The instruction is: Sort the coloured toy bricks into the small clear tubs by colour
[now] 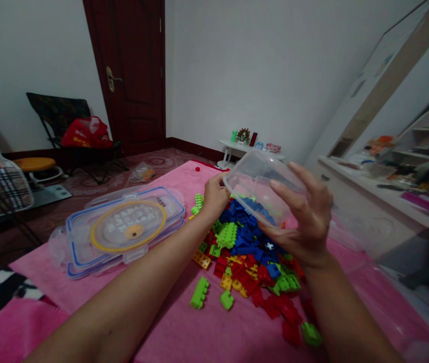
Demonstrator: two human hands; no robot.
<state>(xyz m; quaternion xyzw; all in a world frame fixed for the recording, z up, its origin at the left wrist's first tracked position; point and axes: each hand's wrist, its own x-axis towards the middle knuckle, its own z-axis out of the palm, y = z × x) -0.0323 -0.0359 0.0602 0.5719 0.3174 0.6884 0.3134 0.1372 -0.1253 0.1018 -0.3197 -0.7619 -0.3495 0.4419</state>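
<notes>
A heap of blocks (243,234), blue, red, green and yellow, lies on the pink cloth (169,325), and right above its far part someone holds a clear tub (254,164), tipped over on its side. The right hand (303,217) has it, thumb at the lower rim and fingers spread apart over the wall; a couple of fingertips stand out, the rest of the grasp hides behind the hand. The left hand (216,194) is curled at the tub's other edge, above the heap's left side. Its fingertips are out of sight, so I can't tell whether it pinches the rim or only touches it. Blue and green show through the plastic, though whether any blocks sit inside, I couldn't say. The left forearm covers some of the heap's left side, and the right wrist covers part of its right.

Left of the heap are flat clear lids (174,199), overlapping, with a yellow ring (92,237) on top; the raised lettering within is too faint to read. Two green blocks (200,292) lie loose on the heap's near side. Something see-through (358,229) to the heap's right is too blurred to make out. Well beyond the heap, a small white table (233,145) is partly hidden by the tub.
</notes>
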